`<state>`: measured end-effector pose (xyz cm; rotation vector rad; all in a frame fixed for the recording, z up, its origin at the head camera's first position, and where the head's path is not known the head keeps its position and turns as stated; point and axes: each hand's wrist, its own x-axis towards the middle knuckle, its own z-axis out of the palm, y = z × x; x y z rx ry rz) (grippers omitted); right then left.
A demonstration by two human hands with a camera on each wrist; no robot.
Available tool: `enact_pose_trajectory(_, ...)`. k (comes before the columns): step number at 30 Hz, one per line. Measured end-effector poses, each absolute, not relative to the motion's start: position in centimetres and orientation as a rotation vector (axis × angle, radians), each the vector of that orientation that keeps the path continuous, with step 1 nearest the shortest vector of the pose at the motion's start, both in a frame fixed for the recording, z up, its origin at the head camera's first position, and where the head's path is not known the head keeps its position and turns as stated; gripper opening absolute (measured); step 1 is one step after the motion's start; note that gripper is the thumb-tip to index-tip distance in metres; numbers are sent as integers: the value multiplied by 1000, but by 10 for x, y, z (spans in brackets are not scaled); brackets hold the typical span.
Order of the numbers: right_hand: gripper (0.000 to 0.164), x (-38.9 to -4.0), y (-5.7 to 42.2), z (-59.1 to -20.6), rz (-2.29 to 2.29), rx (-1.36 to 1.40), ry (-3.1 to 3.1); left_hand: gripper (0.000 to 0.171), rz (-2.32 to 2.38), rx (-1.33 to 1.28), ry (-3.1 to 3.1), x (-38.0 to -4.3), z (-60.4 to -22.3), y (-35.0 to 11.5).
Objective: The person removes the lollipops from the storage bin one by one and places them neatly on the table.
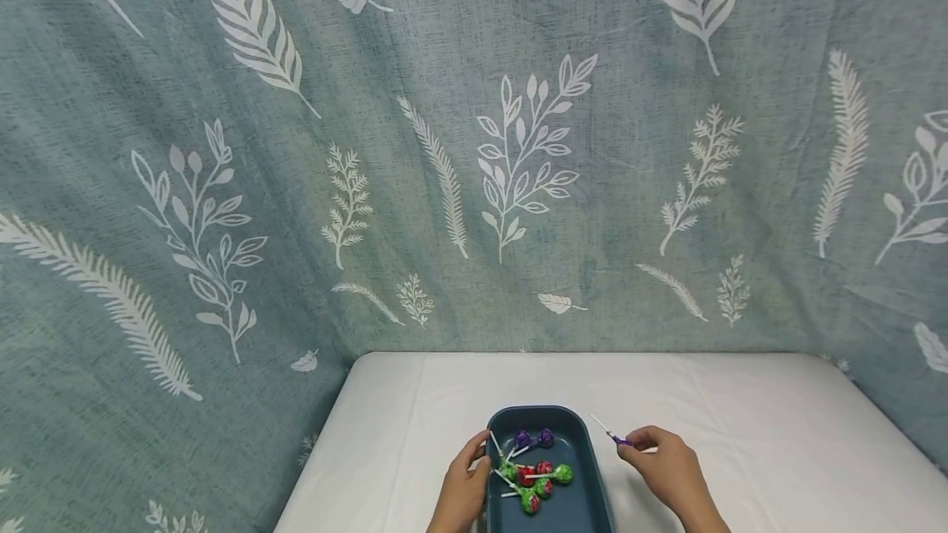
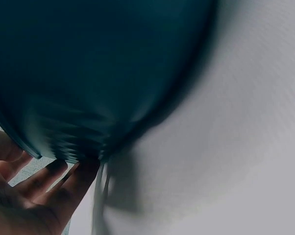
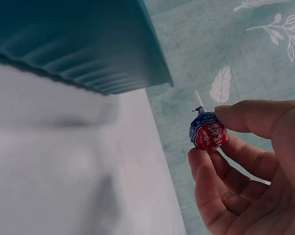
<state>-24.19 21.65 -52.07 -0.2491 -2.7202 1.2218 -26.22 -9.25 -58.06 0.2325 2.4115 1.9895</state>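
Observation:
A dark blue tray (image 1: 585, 508) lies on the white table, and several lollipops in purple, green and red wrappers sit inside it. At its left side my left hand (image 1: 463, 488) holds the rim; in the left wrist view, the fingers (image 2: 74, 191) touch the tray's ribbed outer wall (image 2: 74, 132). To the right of the tray, my right hand (image 1: 670, 471) pinches a lollipop (image 3: 208, 131) between thumb and fingertips. Its wrapper is blue and red in the right wrist view, and its white stick (image 1: 600, 424) points up and left, towards the tray.
White cloth covers the table (image 1: 770, 434) around the tray. Behind and to the left hangs a grey-green curtain (image 1: 444, 187) with white leaf prints.

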Motion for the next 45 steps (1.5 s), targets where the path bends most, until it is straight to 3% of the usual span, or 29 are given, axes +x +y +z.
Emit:
enact_pose_trajectory(17, 25, -243, 228, -545, 1218, -334, -2812, 42, 1987, 243, 2410, -261, -581, -94)
enact_pose_trajectory(32, 18, -246, 236, -562, 1127, -291, -2820, 42, 1966, 228, 2436, -262, -578, -93)
enact_pose_trajectory(45, 25, -253, 237, -567, 1096, -320, -2822, 41, 1969, 207, 2432, -264, -581, -92)
